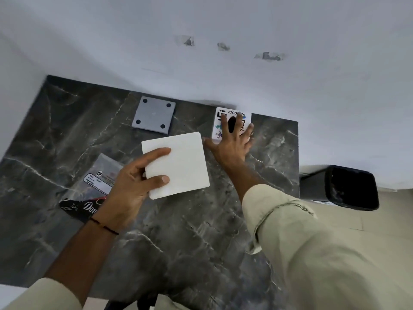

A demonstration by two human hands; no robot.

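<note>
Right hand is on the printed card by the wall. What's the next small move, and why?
Probably drag the printed card back from the wall and pinch its edge: the right hand rests on it with straight, spread fingers, gripping nothing, and the left hand holds the white square.

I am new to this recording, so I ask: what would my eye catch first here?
First, the white square slab at the centre, against the dark marble table, gripped at its left edge by the left hand. Next, the right hand, fingers spread flat on a white printed card at the far edge. A grey square plate lies behind the slab.
</note>
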